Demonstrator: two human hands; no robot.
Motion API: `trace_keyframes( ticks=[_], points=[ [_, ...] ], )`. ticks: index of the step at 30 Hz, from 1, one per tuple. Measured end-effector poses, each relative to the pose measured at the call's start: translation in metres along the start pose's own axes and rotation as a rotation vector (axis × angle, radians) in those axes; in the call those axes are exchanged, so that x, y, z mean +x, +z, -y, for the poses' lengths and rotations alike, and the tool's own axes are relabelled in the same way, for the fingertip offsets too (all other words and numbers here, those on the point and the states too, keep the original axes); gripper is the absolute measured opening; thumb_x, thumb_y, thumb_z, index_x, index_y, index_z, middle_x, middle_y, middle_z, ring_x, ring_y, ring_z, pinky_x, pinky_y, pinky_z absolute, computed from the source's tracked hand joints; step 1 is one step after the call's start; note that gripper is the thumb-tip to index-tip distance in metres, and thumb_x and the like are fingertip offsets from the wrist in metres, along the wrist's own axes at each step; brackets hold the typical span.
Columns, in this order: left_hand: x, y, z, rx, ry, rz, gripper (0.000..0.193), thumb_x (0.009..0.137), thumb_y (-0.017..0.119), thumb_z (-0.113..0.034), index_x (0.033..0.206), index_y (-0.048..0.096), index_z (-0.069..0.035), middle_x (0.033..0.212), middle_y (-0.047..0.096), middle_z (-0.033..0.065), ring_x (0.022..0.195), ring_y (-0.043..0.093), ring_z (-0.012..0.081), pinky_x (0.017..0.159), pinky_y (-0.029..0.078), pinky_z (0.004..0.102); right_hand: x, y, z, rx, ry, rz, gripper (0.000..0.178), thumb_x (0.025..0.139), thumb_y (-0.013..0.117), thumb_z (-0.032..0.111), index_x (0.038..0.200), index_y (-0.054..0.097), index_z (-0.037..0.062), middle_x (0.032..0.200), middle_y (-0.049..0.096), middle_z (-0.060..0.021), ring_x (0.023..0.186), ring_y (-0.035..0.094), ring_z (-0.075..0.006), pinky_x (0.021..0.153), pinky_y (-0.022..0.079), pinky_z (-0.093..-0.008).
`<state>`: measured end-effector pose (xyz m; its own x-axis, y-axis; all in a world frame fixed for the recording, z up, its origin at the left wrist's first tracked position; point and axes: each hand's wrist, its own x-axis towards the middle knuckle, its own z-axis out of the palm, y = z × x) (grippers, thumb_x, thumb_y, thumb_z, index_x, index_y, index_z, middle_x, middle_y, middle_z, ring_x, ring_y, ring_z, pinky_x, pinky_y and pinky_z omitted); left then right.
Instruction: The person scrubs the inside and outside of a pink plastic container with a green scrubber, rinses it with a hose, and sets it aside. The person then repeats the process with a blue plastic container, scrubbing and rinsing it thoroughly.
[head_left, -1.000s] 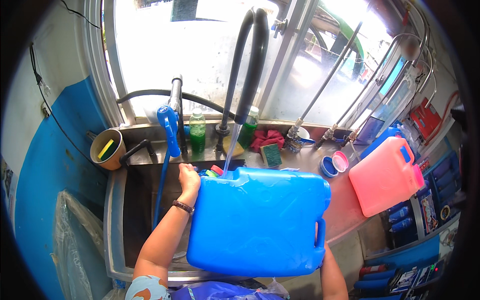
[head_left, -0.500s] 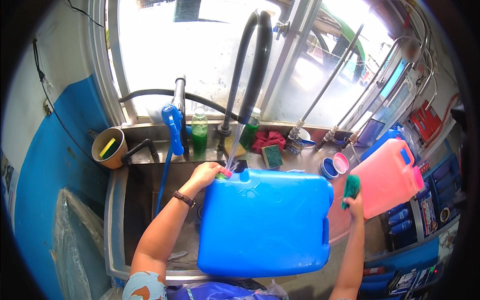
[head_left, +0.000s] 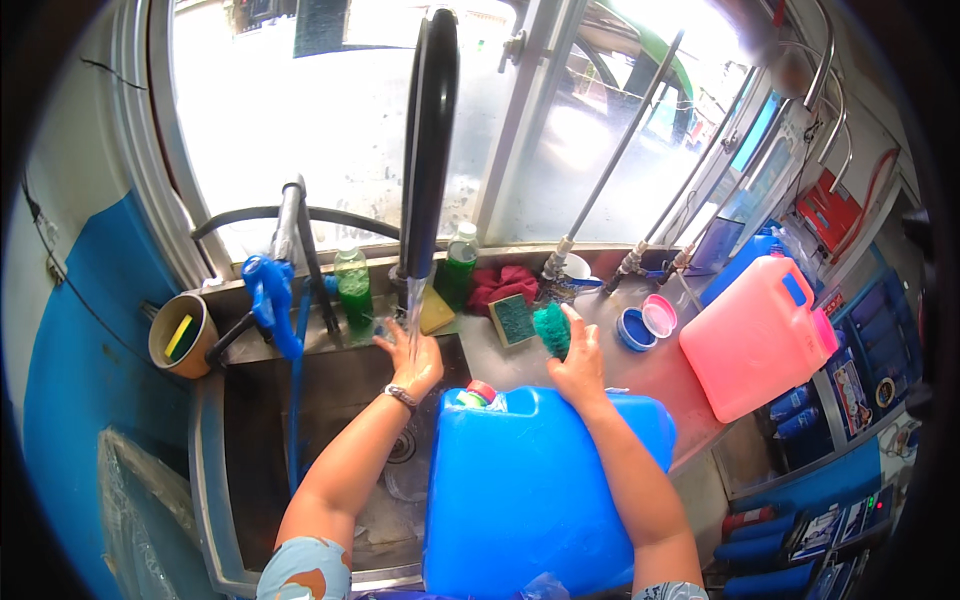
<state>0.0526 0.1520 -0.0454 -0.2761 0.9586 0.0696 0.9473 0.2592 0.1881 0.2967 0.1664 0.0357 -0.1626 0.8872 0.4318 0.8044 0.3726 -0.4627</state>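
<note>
Under the water running from the black arched faucet [head_left: 430, 150], my left hand [head_left: 412, 358] is open with its fingers spread. My right hand [head_left: 578, 358] grips a green scouring pad [head_left: 551, 330] above the steel counter. A large blue plastic jug [head_left: 530, 500] lies on its side in front of me, partly over the sink [head_left: 330, 440], below my right forearm. At its upper left sits a small tap fitting with a red cap [head_left: 480, 390]. The jug's right part is partly hidden by my forearm.
Along the back ledge stand two green liquid bottles [head_left: 353, 290], a yellow sponge [head_left: 435, 312], a red cloth [head_left: 505, 285] and a green-faced sponge [head_left: 513, 320]. An open blue tub [head_left: 636, 330] and a pink jug [head_left: 750, 340] are at right. A pot [head_left: 184, 338] and blue-handled nozzle [head_left: 270, 300] are at left.
My left hand has left the jug's corner and moved into the water stream. My right hand has brought the scouring pad leftward across the jug. The jug sits lower and nearer in view.
</note>
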Motion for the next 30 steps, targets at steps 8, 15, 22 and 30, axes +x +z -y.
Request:
trace_keyframes(
  ticks=[8, 15, 22, 30],
  points=[
    [0.062, 0.084, -0.058, -0.272, 0.908, -0.088, 0.056, 0.081, 0.057, -0.006, 0.136, 0.048, -0.008, 0.142, 0.046, 0.0152, 0.129, 0.046, 0.0309, 0.099, 0.044, 0.0471, 0.000, 0.003, -0.008, -0.010, -0.065, 0.013, 0.081, 0.066, 0.061, 0.002, 0.142, 0.039, 0.0213, 0.105, 0.049, -0.0218, 0.093, 0.056, -0.0459, 0.082, 0.048, -0.0514],
    [0.048, 0.076, -0.046, -0.035, 0.719, 0.035, 0.029, 0.080, 0.055, -0.005, 0.108, 0.059, -0.005, 0.117, 0.058, 0.0145, 0.113, 0.054, 0.0319, 0.090, 0.045, 0.0495, -0.003, 0.008, -0.006, -0.044, -0.079, 0.098, 0.084, 0.066, 0.063, 0.004, 0.144, 0.037, 0.0221, 0.104, 0.048, -0.0216, 0.093, 0.055, -0.0444, 0.084, 0.046, -0.0528],
    [0.061, 0.045, -0.059, -0.201, 0.704, 0.313, 0.048, 0.076, 0.062, -0.005, 0.124, 0.056, -0.007, 0.148, 0.040, 0.0147, 0.123, 0.051, 0.0339, 0.098, 0.046, 0.0490, -0.004, 0.012, 0.012, -0.023, -0.084, 0.159, 0.084, 0.067, 0.066, 0.005, 0.144, 0.037, 0.0230, 0.109, 0.047, -0.0237, 0.096, 0.056, -0.0482, 0.085, 0.047, -0.0541],
    [0.060, 0.072, -0.069, 0.125, 0.730, -0.133, 0.045, 0.073, 0.072, -0.033, 0.112, 0.067, -0.010, 0.129, 0.051, 0.0145, 0.123, 0.050, 0.0326, 0.106, 0.040, 0.0477, -0.007, 0.016, 0.010, -0.067, 0.027, 0.134, 0.087, 0.069, 0.067, 0.005, 0.147, 0.033, 0.0261, 0.109, 0.047, -0.0253, 0.097, 0.056, -0.0483, 0.086, 0.047, -0.0538]
  ],
)
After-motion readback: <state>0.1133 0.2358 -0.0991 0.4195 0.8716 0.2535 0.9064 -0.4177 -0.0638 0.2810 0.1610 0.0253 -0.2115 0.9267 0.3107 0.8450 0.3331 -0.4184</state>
